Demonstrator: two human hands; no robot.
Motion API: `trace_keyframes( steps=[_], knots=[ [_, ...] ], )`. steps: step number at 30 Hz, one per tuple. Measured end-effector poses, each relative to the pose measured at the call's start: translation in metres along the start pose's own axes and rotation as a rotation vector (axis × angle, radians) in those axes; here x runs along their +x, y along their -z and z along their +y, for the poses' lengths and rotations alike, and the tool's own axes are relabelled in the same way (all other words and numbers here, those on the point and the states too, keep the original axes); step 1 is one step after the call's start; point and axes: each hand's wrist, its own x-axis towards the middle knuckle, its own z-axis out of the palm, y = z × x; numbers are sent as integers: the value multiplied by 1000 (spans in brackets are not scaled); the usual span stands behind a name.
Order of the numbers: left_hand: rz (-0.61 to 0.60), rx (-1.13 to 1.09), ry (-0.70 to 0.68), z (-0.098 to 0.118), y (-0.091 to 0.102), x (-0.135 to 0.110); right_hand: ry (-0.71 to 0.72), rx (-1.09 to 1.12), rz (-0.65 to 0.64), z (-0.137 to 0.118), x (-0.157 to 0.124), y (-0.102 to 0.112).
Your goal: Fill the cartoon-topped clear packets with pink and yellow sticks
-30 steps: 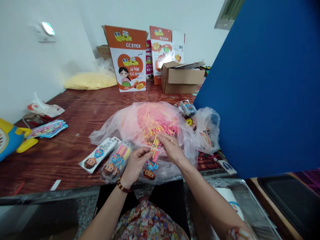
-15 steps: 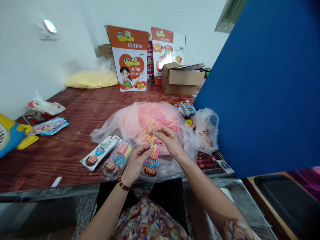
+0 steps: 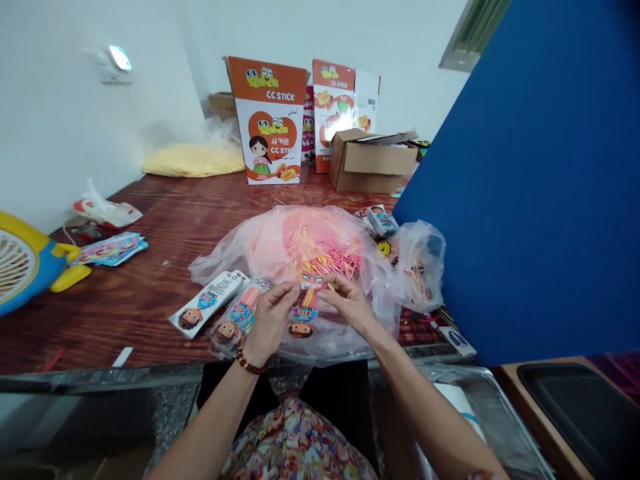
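My left hand [image 3: 270, 319] and my right hand [image 3: 350, 301] both pinch the top of a small clear packet [image 3: 303, 313] printed with a cartoon face and filled with pink and yellow sticks. The packet hangs between them over a big clear plastic bag [image 3: 305, 247] heaped with loose pink and yellow sticks. Just left of my left hand lie a filled packet [image 3: 239, 319] and a white-backed packet [image 3: 207, 303] on the wooden table [image 3: 165, 267].
Orange "CC STICK" cartons [image 3: 273, 120] and an open brown box [image 3: 373, 160] stand at the back. A yellow-filled bag [image 3: 193, 159], flat packets [image 3: 113, 248] and a yellow fan toy [image 3: 30, 263] lie left. A smaller bag [image 3: 420, 267] and blue partition [image 3: 530, 180] are right.
My right hand came down from the stick pile to the packet's top edge. Both hands now pinch the mouth of the packet, with the sticks inside it.
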Motion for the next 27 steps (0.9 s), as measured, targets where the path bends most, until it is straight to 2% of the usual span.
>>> trace_keyframes(
  steps=[3,6,9,12,15,18,24,27],
  knots=[
    [9,34,-41,-3,2,0,48,-31,-8,-2,1,-6],
    [70,48,-66,-5,3,0,47,-48,-50,-8,6,-8],
    [108,-10,-45,-2,4,0,48,-70,-39,-12,10,-9],
    [-7,-79,89,3,6,-1,46,-97,13,-10,12,-10],
    [-143,-12,218,5,10,-4,23,-95,31,-6,13,-10],
    [-126,34,201,2,13,-5,-30,-38,-11,-1,15,-9],
    [-91,162,150,-3,15,-3,-110,30,-196,13,19,-8],
    [-67,196,156,-4,15,-3,-84,-32,-129,20,19,-13]
  ],
)
